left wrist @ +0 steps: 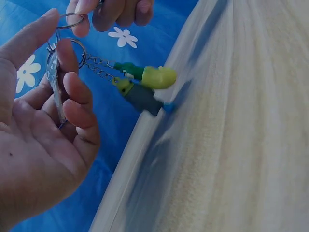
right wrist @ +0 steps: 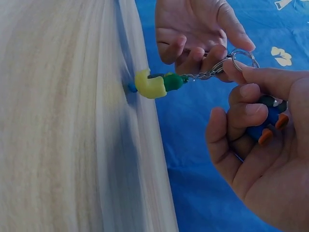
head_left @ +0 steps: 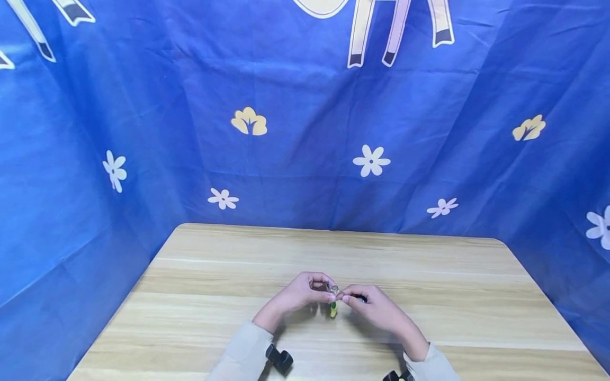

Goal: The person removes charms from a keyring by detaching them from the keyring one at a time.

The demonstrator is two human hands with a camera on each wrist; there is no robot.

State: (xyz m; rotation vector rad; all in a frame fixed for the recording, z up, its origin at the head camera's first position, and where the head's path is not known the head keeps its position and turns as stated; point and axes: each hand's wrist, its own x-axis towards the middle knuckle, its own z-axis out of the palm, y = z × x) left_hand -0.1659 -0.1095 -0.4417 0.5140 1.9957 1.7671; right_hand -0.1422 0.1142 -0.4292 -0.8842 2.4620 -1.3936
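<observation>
L hand [head_left: 308,291] grips shiny keyring [left wrist: 85,50] w/ yellow/green charm [left wrist: 158,77]; R hand [head_left: 376,306] holds blue charm [right wrist: 272,117], partly hidden by fingers tbh.

A green-yellow charm [left wrist: 153,76] and grey charm [left wrist: 140,99] dangle short of the table's [head_left: 229,248] far edge. A blue-orange charm [right wrist: 271,117] is gripped.

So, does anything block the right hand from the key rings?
Nothing visible does: the right hand pinches one key ring directly, and the yellow-and-green figurine hangs below, out of the way.
</observation>
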